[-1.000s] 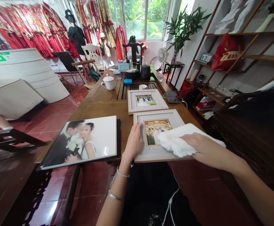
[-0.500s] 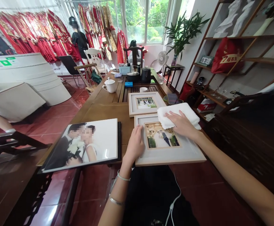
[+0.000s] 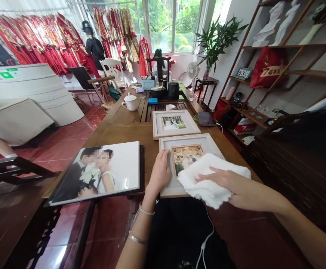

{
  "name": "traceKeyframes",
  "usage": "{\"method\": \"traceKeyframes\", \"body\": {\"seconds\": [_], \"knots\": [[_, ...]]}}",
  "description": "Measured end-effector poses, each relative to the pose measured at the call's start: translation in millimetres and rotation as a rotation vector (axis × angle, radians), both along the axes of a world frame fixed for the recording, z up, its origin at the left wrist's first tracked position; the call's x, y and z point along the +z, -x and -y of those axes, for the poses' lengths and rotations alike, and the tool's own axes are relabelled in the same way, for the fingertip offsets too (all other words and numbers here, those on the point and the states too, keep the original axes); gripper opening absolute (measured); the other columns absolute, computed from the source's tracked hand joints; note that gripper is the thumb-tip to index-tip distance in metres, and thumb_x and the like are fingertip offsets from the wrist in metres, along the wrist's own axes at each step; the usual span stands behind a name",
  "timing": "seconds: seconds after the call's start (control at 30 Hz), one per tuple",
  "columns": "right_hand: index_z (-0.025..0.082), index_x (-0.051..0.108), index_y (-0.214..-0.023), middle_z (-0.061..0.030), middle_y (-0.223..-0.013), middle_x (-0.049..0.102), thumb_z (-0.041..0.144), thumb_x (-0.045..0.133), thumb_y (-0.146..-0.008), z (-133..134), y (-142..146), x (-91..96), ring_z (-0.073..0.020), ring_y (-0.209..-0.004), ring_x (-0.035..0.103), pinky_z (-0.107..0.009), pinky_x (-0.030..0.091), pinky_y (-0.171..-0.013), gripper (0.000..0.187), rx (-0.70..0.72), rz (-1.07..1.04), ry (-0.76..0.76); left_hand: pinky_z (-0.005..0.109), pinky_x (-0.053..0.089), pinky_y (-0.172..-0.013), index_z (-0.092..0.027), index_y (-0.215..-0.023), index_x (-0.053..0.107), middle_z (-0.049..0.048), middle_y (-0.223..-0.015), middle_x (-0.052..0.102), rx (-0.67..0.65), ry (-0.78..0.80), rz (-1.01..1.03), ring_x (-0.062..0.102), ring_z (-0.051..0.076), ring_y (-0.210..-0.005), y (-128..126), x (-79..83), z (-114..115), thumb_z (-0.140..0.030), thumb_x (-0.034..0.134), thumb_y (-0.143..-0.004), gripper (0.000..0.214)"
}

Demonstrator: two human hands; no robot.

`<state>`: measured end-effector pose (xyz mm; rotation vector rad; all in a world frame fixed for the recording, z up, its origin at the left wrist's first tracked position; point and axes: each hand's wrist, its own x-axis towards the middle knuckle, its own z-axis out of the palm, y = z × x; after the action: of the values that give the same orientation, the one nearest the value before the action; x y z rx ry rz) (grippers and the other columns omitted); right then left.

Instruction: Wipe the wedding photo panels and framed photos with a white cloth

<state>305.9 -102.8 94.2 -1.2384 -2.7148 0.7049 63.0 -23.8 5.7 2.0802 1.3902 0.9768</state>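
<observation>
A light wooden picture frame [image 3: 175, 189] with a wide pale mat and a wedding photo lies at the near edge of the table. My left hand [image 3: 160, 171] grips its left side, fingers curled along the edge. My right hand [image 3: 230, 184] holds a folded white towel [image 3: 200, 170] against the lower right of the frame, hiding that corner and part of the photo. Beyond it lies a second picture frame [image 3: 157, 129], its photo facing up. To the left of my left hand a large photo album [image 3: 128, 162] with a couple on its cover overhangs the table edge.
The wooden table [image 3: 109, 132] carries a white lidded cup [image 3: 130, 102], a small blue box [image 3: 153, 101], a black pot [image 3: 173, 89] and a phone [image 3: 207, 118] with a cable. A dark chair [image 3: 14, 168] stands at left, shelves [image 3: 286, 48] at right. Two people are farther back.
My right hand has moved the towel from the frame's upper right down toward me, over the lower right corner. My left hand stays on the frame's left side.
</observation>
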Motion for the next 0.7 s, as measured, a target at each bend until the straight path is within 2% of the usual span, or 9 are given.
{"method": "traceKeyframes", "body": {"seconds": [0.1, 0.2, 0.3, 0.43, 0.57, 0.7], "knots": [[0.026, 0.06, -0.124, -0.0009, -0.125, 0.064, 0.002, 0.043, -0.065, 2, -2, 1.0, -0.0263, -0.121, 0.053, -0.045, 0.033, -0.11, 0.065, -0.025, -0.002, -0.06, 0.05, 0.026, -0.116, -0.012, -0.13, 0.044, 0.0171, -0.142, 0.043, -0.004, 0.004, -0.004, 0.032, 0.025, -0.139, 0, 1.2, 1, 0.001, 0.033, -0.078, 0.056], [0.015, 0.059, -0.123, -0.01, -0.119, 0.067, 0.002, 0.042, -0.06, -11, 1, -10.2, -0.0283, -0.113, 0.059, -0.051, 0.03, -0.11, 0.067, -0.123, 0.062, -0.236, 0.049, 0.026, -0.116, -0.01, -0.131, 0.044, 0.0188, -0.142, 0.043, -0.007, 0.017, -0.015, 0.031, 0.026, -0.14, 0, 2.4, 1, 0.001, 0.032, -0.078, 0.055], [0.006, 0.054, -0.126, -0.017, -0.125, 0.062, 0.003, 0.041, -0.059, -37, 0, -28.6, -0.0277, -0.115, 0.058, -0.055, 0.025, -0.111, 0.068, -0.196, 0.117, -0.389, 0.049, 0.026, -0.116, -0.01, -0.13, 0.044, 0.0189, -0.142, 0.043, -0.003, 0.023, -0.004, 0.031, 0.026, -0.14, 0, 2.4, 1, 0.001, 0.033, -0.078, 0.055], [0.005, 0.053, -0.125, -0.0182, -0.127, 0.06, 0.005, 0.04, -0.065, -80, -7, -45.6, -0.0268, -0.118, 0.055, -0.055, 0.024, -0.111, 0.061, -0.313, 0.086, -0.531, 0.049, 0.026, -0.116, -0.012, -0.129, 0.046, 0.0171, -0.142, 0.043, 0.001, 0.022, 0.02, 0.033, 0.026, -0.139, 0, 0.9, 0, 0.001, 0.035, -0.077, 0.055], [0.002, 0.052, -0.126, -0.0206, -0.129, 0.058, 0.008, 0.041, -0.067, -118, -9, -47.9, -0.0299, -0.121, 0.052, -0.056, 0.026, -0.109, 0.06, -0.441, 0.036, -0.564, 0.05, 0.027, -0.116, -0.012, -0.13, 0.045, 0.0179, -0.142, 0.044, -0.001, 0.019, 0.01, 0.033, 0.026, -0.139, 0, -0.4, 0, 0.002, 0.035, -0.076, 0.056], [0.004, 0.052, -0.128, -0.0223, -0.133, 0.054, 0.007, 0.043, -0.066, -137, 1, -47.3, -0.0316, -0.127, 0.046, -0.059, 0.021, -0.11, 0.063, -0.437, 0.066, -0.522, 0.051, 0.027, -0.115, -0.011, -0.129, 0.046, 0.0181, -0.141, 0.044, -0.001, 0.003, 0.01, 0.033, 0.026, -0.139, 0, -1.1, 0, 0.002, 0.034, -0.076, 0.056]]}}
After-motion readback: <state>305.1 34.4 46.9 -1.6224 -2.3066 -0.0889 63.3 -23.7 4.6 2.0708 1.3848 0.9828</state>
